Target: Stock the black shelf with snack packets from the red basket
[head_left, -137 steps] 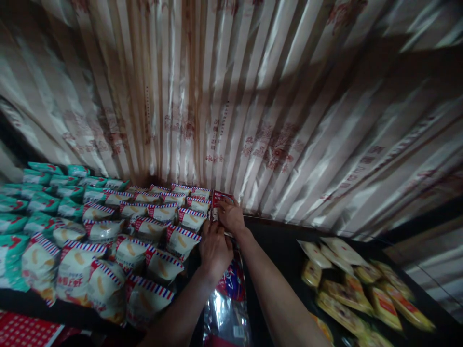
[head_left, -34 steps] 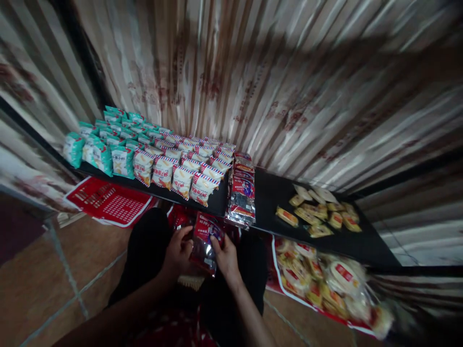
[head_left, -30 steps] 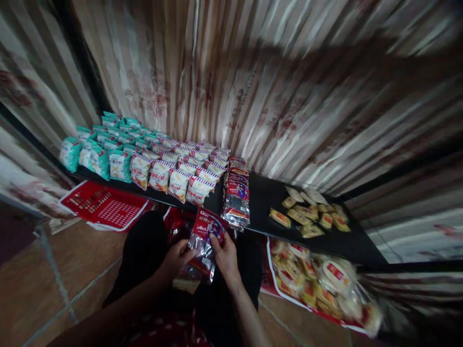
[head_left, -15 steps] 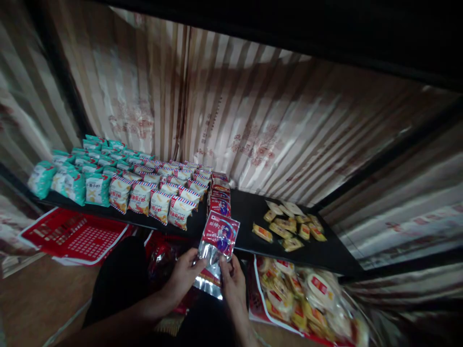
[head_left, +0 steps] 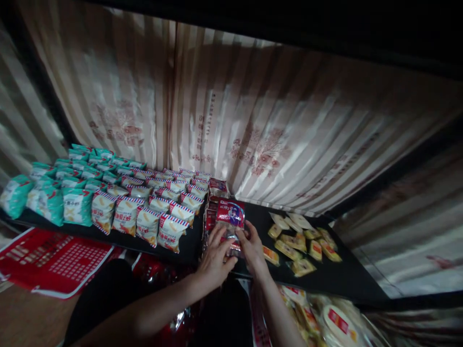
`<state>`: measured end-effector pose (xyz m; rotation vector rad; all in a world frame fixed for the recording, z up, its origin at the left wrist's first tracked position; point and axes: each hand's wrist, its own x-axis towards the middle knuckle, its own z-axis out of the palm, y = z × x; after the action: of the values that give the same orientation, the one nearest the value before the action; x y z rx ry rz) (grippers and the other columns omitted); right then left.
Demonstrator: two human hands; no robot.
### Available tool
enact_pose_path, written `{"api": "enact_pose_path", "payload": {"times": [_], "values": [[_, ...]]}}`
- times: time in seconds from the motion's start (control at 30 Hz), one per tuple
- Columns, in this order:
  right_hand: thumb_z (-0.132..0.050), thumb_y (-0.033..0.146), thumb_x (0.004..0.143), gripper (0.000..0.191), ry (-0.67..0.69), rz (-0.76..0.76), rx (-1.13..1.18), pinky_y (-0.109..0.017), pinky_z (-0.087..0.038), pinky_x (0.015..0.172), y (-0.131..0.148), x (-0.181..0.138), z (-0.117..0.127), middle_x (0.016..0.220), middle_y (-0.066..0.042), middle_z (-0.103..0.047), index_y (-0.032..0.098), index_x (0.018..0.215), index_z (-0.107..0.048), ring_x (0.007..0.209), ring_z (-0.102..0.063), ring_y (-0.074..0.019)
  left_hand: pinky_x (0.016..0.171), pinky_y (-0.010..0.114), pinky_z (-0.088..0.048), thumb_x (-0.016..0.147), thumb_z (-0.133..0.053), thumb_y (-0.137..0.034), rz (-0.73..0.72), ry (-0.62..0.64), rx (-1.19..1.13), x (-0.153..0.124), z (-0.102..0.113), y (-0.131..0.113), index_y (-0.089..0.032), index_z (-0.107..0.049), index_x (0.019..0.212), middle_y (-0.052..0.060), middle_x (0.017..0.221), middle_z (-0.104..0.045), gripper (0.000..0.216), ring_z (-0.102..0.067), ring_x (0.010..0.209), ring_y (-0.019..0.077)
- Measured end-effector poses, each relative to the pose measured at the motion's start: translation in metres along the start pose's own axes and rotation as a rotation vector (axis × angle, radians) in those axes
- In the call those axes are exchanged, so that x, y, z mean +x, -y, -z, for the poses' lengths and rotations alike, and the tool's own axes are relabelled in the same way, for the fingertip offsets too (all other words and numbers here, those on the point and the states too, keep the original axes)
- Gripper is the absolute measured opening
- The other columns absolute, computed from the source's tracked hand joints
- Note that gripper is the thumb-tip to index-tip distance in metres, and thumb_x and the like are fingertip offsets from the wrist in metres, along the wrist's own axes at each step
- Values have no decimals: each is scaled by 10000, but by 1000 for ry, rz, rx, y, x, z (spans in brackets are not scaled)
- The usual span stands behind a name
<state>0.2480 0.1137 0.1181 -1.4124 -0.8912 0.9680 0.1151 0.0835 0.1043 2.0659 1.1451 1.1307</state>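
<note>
A red and purple foil snack packet [head_left: 230, 212] with a see-through lower part is between my two hands, over the black shelf. My left hand [head_left: 216, 258] has its fingers curled on the packet's lower left part. From the other side my right hand [head_left: 252, 246] pinches its lower right edge, thumb on the front. More red packets [head_left: 218, 185] stand in a row just behind and beside it, partly covered. To their left are white striped snack bags [head_left: 173, 231] in rows. Several small yellow packets [head_left: 291, 243] lie loosely to the right.
Green snack bags [head_left: 77, 205] fill the left end of the black shelf [head_left: 347, 274]. A creased printed sheet [head_left: 253, 111] lines the back. Under the shelf are a red basket [head_left: 72, 260] at left and yellow and white packs [head_left: 336, 318] at right. A dark beam hangs above.
Both hands have carried the red packet forward and up, from in front of the shelf edge to the row of red packets. The view has shifted slightly to the right.
</note>
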Motion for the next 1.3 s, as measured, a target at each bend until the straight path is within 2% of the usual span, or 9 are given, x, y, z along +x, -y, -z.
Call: {"api": "enact_pose_path", "payload": {"times": [0.1, 0.17, 0.3, 0.4, 0.53, 0.8, 0.9, 1.07, 1.3], "values": [[-641, 426, 688, 739, -11, -20, -66, -286, -520, 501, 1, 27, -3, 766, 2, -669, 187, 1341, -389, 604, -636, -174, 1056, 550, -346, 746, -582, -99, 16, -13, 62, 25, -8, 12, -171, -573, 1143, 149, 1384, -431, 403, -263, 1365, 300], [-612, 413, 698, 658, 12, 12, -141, -284, -514, 492, 0, 47, -6, 778, -10, -679, 182, 1295, -458, 617, -639, -181, 1054, 544, -353, 773, -544, -98, 25, -23, 92, 43, -10, 19, -172, -584, 1129, 143, 1353, -464, 365, -279, 1357, 297], [-557, 373, 722, 453, 40, 135, -306, -289, -521, 582, -10, 86, -14, 777, -24, -697, 162, 1120, -604, 655, -643, -176, 1068, 540, -333, 772, -537, -80, 69, -18, 149, 73, -12, 32, -161, -603, 1102, 136, 1320, -497, 346, -311, 1337, 302], [-523, 337, 744, 390, 22, 192, -479, -290, -517, 642, -16, 111, -23, 779, -17, -703, 169, 1080, -627, 679, -646, -169, 1085, 526, -310, 775, -530, -71, 111, -9, 187, 89, -14, 42, -127, -614, 1082, 152, 1314, -500, 323, -327, 1325, 310], [-478, 270, 790, 343, 34, 214, -807, -268, -494, 745, -13, 131, -36, 907, -30, -711, 193, 1090, -625, 808, -656, -159, 1109, 500, -283, 787, -511, -66, 154, -6, 219, 104, -16, 55, -126, -616, 1068, 136, 1306, -511, 305, -323, 1329, 293], [-482, 269, 821, 322, 81, 145, -1046, -305, -466, 773, -6, 145, -47, 977, -81, -703, 208, 1096, -637, 906, -649, -222, 1144, 436, -239, 800, -503, -101, 188, 59, 306, 120, -18, 68, -116, -607, 1079, 129, 1298, -527, 299, -344, 1319, 270], [-461, 284, 838, 322, 82, 163, -1121, -326, -456, 808, -5, 145, -48, 1011, -91, -691, 210, 1094, -641, 950, -630, -233, 1139, 440, -250, 807, -487, -116, 182, 67, 338, 122, -19, 70, -134, -598, 1102, 114, 1308, -527, 316, -333, 1328, 260], [-465, 265, 836, 286, 57, 308, -1220, -343, -413, 917, -10, 151, -50, 1110, -93, -655, 197, 1023, -671, 1065, -568, -234, 1132, 423, -268, 816, -449, -120, 181, 87, 387, 119, -19, 70, -115, -578, 1152, 123, 1344, -499, 360, -285, 1357, 252], [-471, 225, 839, 306, 162, 593, -1147, -357, -326, 1045, -23, 175, -70, 1146, -109, -645, 146, 1072, -654, 1162, -516, -201, 1137, 427, -252, 803, -459, -130, 212, 98, 420, 118, -18, 70, -88, -581, 1158, 142, 1365, -477, 378, -298, 1352, 273]]}}
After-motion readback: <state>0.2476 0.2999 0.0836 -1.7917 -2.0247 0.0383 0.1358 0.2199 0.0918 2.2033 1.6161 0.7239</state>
